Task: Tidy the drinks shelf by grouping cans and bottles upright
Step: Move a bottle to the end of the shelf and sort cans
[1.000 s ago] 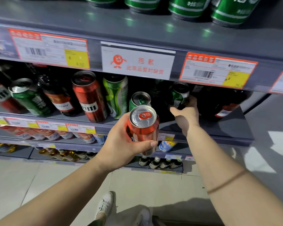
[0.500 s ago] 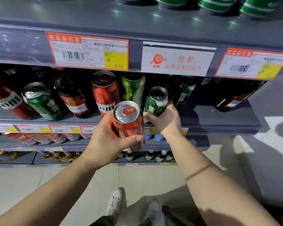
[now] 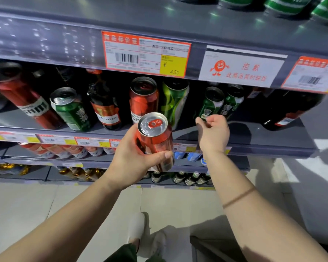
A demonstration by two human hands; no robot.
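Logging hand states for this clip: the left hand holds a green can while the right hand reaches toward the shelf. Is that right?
Not quite: the can in the left hand is red with a silver top, not green, as the head view shows. The rest stands: the right hand reaches toward the shelf, by the green cans there.

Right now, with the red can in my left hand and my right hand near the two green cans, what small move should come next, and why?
Probably set the red can upright on the shelf, beside the tall red can. The left hand holds it in front of the shelf edge, matching colours stand there, and the right hand looks free of the two green cans.
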